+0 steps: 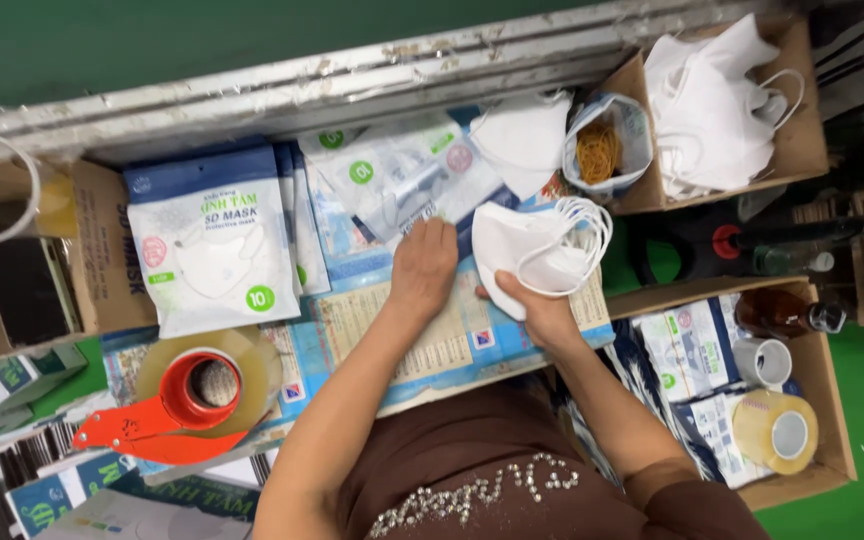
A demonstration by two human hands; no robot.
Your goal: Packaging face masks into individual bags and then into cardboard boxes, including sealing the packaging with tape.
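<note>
Centre frame: my right hand [542,310] grips the stack of white masks [527,250] from below, loops kept free. My left hand [422,265] lies flat, fingers released, pinning a clear pouch [402,185] open.

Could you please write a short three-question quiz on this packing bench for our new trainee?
1. True or false: the right hand holds a stack of white masks.
2. What does the left hand rest on?
A. the tape dispenser
B. the clear pouches
C. the brown bottle
3. Fill in: the small bag beside the box of loose masks holds rubber ____.

Key:
1. True.
2. B: its fingers lie on the pouches at the back of the bench.
3. Bands.
</note>
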